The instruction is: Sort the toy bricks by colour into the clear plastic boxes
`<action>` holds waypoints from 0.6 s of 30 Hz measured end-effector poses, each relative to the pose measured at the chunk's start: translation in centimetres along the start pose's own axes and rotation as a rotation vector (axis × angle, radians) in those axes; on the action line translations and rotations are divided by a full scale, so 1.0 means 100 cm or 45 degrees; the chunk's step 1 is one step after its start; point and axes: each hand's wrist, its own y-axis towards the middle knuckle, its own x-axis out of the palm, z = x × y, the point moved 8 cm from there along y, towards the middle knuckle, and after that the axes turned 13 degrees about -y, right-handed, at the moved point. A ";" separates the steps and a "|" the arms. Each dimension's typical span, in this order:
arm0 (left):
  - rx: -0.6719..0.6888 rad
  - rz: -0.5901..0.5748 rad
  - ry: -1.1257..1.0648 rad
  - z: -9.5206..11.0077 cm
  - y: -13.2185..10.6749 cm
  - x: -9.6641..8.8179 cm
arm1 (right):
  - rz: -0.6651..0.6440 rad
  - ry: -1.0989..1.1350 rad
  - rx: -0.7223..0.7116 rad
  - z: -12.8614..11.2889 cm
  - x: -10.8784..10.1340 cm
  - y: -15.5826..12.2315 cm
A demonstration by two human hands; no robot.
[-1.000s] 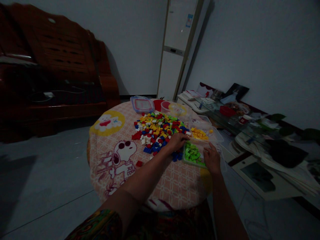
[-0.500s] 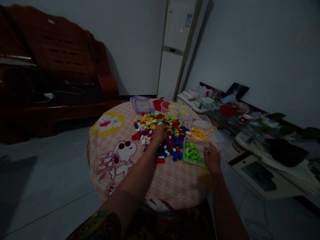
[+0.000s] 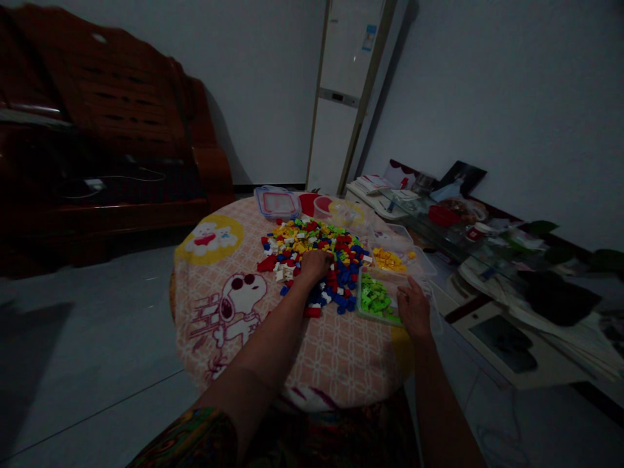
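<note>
A mixed pile of toy building bricks (image 3: 292,237) in red, blue, white, yellow and green lies on a round cloth-covered table (image 3: 331,364). My left hand (image 3: 316,265) reaches into the middle of it, fingers bent down and drawn together; whatever is between the fingertips is hidden. At the pile's right stands a clear plastic container (image 3: 377,320) with green bricks (image 3: 374,296) gathered toward its left side. My right hand (image 3: 414,307) grips this container's right rim with curled fingers. Just behind it, yellow bricks (image 3: 389,260) lie in another clear container (image 3: 423,261).
A clear lidded box with blue edging (image 3: 277,203) and a round clear tub (image 3: 322,208) stand at the table's far side. To the right is a cluttered glass-topped stand (image 3: 439,231). A wooden bench (image 3: 131,123) is at the left, with a tall white cabinet-like unit (image 3: 336,123) behind.
My left hand has shifted slightly right and nearer to me within the pile, its fingers now lower among the bricks. My right hand has stayed at the container.
</note>
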 end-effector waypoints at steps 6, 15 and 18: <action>-0.070 0.062 -0.087 -0.009 0.004 0.000 | -0.006 0.007 0.000 0.000 -0.001 0.001; 0.013 0.279 -0.504 -0.012 0.007 -0.024 | 0.028 0.021 -0.016 -0.003 -0.003 0.000; 0.113 0.252 -0.624 0.006 0.004 -0.022 | 0.004 -0.004 -0.017 -0.002 -0.001 0.001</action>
